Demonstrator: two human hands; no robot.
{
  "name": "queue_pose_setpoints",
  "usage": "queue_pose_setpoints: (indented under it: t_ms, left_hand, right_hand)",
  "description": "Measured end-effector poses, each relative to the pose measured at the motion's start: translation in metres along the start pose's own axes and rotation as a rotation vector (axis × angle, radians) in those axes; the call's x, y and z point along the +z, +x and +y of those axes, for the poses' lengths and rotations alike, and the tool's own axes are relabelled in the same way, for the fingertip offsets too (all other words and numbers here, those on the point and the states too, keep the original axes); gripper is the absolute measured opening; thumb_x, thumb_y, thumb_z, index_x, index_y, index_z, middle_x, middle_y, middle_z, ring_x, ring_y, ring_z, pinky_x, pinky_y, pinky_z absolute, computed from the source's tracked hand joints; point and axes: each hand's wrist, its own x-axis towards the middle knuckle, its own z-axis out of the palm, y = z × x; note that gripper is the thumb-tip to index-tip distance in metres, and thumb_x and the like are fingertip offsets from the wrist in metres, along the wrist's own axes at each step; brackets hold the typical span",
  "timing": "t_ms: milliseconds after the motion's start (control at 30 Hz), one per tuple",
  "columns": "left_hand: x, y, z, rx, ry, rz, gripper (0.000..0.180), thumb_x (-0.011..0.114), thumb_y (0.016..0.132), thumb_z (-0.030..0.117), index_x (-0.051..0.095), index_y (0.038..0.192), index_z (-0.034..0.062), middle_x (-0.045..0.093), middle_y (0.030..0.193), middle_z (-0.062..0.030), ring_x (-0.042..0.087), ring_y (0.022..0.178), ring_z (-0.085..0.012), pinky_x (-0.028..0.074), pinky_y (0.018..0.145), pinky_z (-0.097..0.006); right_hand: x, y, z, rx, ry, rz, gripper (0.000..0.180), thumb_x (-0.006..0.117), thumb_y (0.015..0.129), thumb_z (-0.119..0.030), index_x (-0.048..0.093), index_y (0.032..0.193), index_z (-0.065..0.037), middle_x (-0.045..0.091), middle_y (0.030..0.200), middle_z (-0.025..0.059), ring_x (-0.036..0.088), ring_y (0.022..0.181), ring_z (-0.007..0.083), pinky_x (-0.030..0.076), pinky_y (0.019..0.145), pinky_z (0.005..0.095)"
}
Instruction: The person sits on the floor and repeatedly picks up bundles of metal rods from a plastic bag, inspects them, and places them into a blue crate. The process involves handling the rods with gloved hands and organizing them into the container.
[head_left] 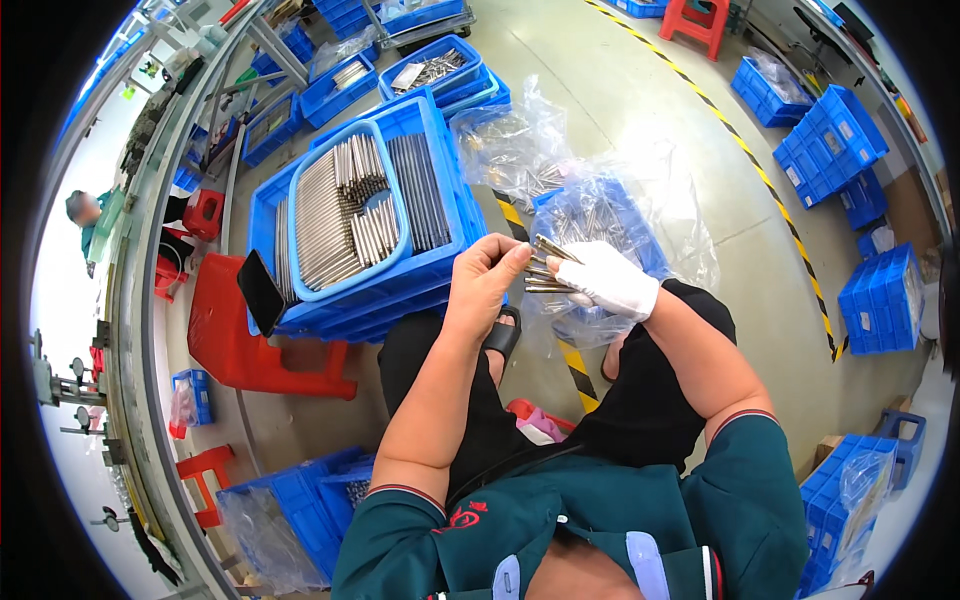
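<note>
My right hand [605, 280], in a white glove, is closed around several thin metal rods [545, 284]. Their ends stick out of the grip toward my left hand. Bare and close beside them, my left hand [482, 280] has its thumb and fingers pinched together; whether anything sits between the fingertips is hidden. Beneath my right hand stands a blue crate lined with clear plastic [600, 215], with many loose metal rods inside. To the left, a light-blue tray [296, 225] holds neat rows of similar rods, resting on stacked blue crates [350, 318].
Darker rods [420, 190] fill the crate beside the tray. A black phone-like slab [262, 292] leans at its corner. Next to it is a red plastic stool [225, 330]. Blue crates [830, 140] line the right side, beyond yellow-black floor tape [765, 175]. A workbench [130, 330] runs along the left.
</note>
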Motion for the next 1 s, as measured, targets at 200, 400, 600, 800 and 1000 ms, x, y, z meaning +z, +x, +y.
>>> queue_pose_setpoints:
  t_ms: [200, 400, 600, 800, 1000]
  left_hand:
    - [-0.002, 0.001, -0.004, 0.007, 0.066, 0.010, 0.019, 0.069, 0.085, 0.020, 0.064, 0.084, 0.0009, 0.056, 0.072, 0.0032, 0.045, 0.067, -0.0037, 0.036, 0.062, -0.019]
    - [0.000, 0.002, -0.005, -0.009, 0.007, 0.027, 0.018, 0.070, 0.083, 0.018, 0.065, 0.085, 0.0005, 0.057, 0.072, 0.0022, 0.046, 0.067, -0.0039, 0.037, 0.062, -0.020]
    - [-0.001, 0.001, -0.010, -0.031, -0.002, -0.026, 0.014, 0.069, 0.084, 0.015, 0.065, 0.084, 0.0019, 0.060, 0.076, 0.0020, 0.049, 0.070, -0.0042, 0.038, 0.065, -0.020]
    - [-0.001, 0.002, -0.011, 0.069, 0.149, 0.024, 0.018, 0.070, 0.082, 0.016, 0.064, 0.083, -0.0002, 0.058, 0.073, 0.0005, 0.048, 0.067, -0.0069, 0.038, 0.063, -0.022]
    - [0.019, -0.007, 0.005, 0.385, 0.490, 0.150, 0.014, 0.067, 0.083, 0.012, 0.062, 0.080, -0.0010, 0.057, 0.071, -0.0070, 0.050, 0.068, -0.0178, 0.040, 0.062, -0.029]
  right_hand:
    - [0.005, 0.004, 0.008, -0.257, -0.279, 0.204, 0.035, 0.056, 0.087, -0.038, 0.062, 0.082, -0.004, 0.056, 0.067, 0.0130, 0.054, 0.062, 0.0254, 0.042, 0.060, 0.0364]
    - [0.011, 0.004, 0.012, -0.294, -0.347, 0.275, 0.036, 0.056, 0.087, -0.038, 0.062, 0.081, -0.003, 0.057, 0.068, 0.0149, 0.054, 0.063, 0.0286, 0.042, 0.061, 0.0370]
    - [0.009, 0.003, 0.014, -0.169, -0.206, 0.183, 0.037, 0.056, 0.086, -0.039, 0.063, 0.083, -0.002, 0.057, 0.067, 0.0139, 0.053, 0.063, 0.0257, 0.042, 0.061, 0.0364]
    - [0.004, 0.002, 0.011, -0.098, -0.081, 0.127, 0.037, 0.059, 0.085, -0.039, 0.064, 0.085, -0.002, 0.057, 0.067, 0.0089, 0.052, 0.064, 0.0195, 0.042, 0.061, 0.0339]
    - [-0.006, -0.003, 0.002, -0.057, -0.102, 0.073, 0.037, 0.059, 0.085, -0.039, 0.064, 0.085, -0.002, 0.057, 0.068, 0.0111, 0.052, 0.064, 0.0218, 0.042, 0.063, 0.0338]
